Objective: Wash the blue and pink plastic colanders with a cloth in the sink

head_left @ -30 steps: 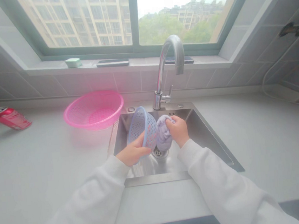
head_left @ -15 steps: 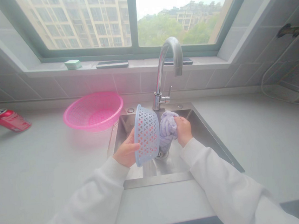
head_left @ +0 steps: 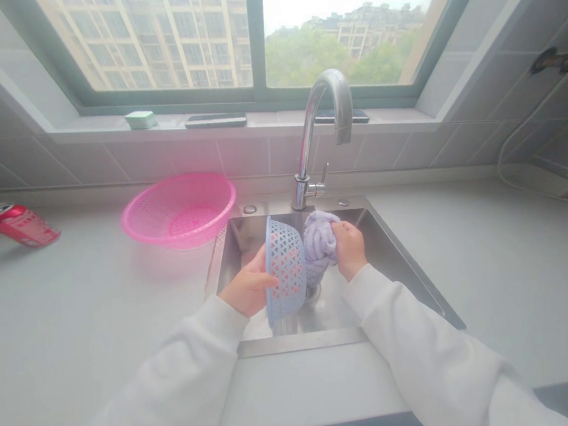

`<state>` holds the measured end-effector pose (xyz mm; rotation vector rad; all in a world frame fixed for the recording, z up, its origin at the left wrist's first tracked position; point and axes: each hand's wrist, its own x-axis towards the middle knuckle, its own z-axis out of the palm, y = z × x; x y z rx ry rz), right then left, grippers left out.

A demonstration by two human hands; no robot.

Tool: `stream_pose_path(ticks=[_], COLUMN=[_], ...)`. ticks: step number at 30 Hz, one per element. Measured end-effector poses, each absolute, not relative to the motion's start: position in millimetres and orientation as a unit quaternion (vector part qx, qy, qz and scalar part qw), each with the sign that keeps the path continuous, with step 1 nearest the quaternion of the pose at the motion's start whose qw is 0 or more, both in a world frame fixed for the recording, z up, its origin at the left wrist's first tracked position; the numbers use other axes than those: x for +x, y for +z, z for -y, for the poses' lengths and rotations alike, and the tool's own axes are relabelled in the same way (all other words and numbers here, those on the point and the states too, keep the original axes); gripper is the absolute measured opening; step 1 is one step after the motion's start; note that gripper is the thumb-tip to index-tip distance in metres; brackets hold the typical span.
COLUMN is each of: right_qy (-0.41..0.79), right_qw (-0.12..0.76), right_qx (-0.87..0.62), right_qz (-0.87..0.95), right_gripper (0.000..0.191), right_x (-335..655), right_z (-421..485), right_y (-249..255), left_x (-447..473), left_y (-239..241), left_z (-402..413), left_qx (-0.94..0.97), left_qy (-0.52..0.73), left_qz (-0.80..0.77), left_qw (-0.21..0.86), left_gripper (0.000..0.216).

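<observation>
Change: blue basket (head_left: 288,269) turned further sideways since a second ago, mouth now left | hands: left hand (head_left: 248,288) pinching its rim, right hand (head_left: 350,249) gripping bunched lilac cloth (head_left: 318,243) | over sink (head_left: 301,342), basket–cloth contact unclear | outer wall seemingly more accessible

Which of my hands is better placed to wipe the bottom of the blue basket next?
Probably your right hand: it grips the purple cloth close beside the blue basket, whose bottom faces that way. Your left hand is occupied, holding the basket near its rim.
</observation>
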<state>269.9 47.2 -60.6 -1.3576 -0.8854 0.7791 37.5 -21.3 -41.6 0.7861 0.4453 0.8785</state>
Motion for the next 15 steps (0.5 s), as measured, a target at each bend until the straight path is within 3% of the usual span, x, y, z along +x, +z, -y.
stream_pose_path(ticks=[9, 15], right_qy=[0.156, -0.008], right_qw=[0.430, 0.223], right_qx=[-0.606, -0.543], right_qz=[0.651, 0.810], right_gripper=[0.026, 0.018], right_x=[241.8, 218.7], right_z=[-14.6, 11.2], right_y=[-43.3, -33.0], left_x=[44.5, 46.0], left_y=[-46.6, -55.2], left_z=[22.1, 16.9], left_qx=[0.377, 0.401], left_qy=[0.396, 0.424], left_qz=[-0.238, -0.255], left_qw=[0.803, 0.771], left_gripper=[0.079, 0.080])
